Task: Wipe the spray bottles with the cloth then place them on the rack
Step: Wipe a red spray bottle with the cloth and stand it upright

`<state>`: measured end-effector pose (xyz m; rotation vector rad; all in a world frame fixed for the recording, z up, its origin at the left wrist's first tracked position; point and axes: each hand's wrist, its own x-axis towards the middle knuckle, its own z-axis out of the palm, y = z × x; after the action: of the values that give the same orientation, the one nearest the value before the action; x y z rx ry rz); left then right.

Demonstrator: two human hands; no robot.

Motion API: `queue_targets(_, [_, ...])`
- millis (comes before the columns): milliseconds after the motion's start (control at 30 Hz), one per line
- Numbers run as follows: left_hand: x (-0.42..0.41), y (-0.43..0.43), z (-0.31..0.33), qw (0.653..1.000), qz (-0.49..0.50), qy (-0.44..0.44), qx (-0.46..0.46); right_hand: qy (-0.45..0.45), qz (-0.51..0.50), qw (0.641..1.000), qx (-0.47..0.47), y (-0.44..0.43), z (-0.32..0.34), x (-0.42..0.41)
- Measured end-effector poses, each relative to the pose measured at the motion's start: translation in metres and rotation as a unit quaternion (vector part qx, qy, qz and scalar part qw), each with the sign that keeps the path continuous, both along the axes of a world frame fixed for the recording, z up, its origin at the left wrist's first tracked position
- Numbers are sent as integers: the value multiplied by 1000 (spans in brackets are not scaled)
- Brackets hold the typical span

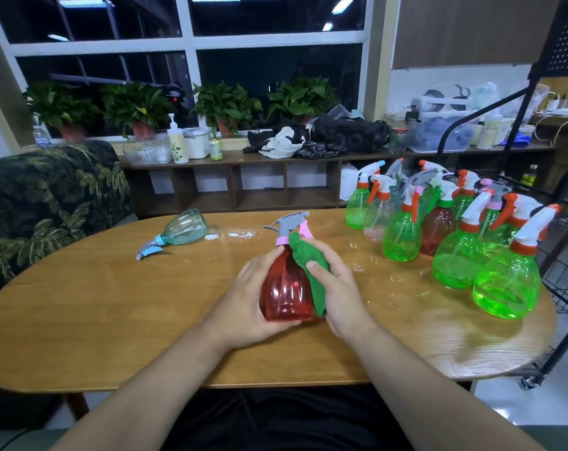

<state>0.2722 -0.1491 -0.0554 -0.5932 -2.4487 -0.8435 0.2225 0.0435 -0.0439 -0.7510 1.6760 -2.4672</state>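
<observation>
View from the head camera, wiping step in hand. The red spray bottle, with a grey trigger head on a pink collar, is held upright just above the near middle of the oval wooden table. The left hand grasps it, fingers curled round its left flank and base. The right hand presses the green cloth against the bottle's right shoulder and side, thumb on top of the cloth, the other fingers wrapped behind and mostly hidden. A pale blue bottle lies on its side at the far left of the table, well apart. A crowded group of green spray bottles, with a darker red one among them, stands at the right end beside the black wire rack; the nearest green bottle stands close to the table edge. Likely hazards: sideways wiping pressure could twist the smooth plastic out of the one-handed grasp; cloth bunched under the trigger could snag or squeeze it; and a swing of the right forearm toward the rack could topple the tightly packed bottles, pushing the edge one off the table.
</observation>
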Motion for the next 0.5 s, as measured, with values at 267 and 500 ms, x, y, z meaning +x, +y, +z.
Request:
queue_targets(267, [-4, -2, -2, 993, 80, 34, 83, 265, -89, 947, 159, -4, -14, 3])
queue_targets(500, [-5, -8, 1, 979, 146, 38, 136, 353, -84, 908, 208, -10, -19, 9])
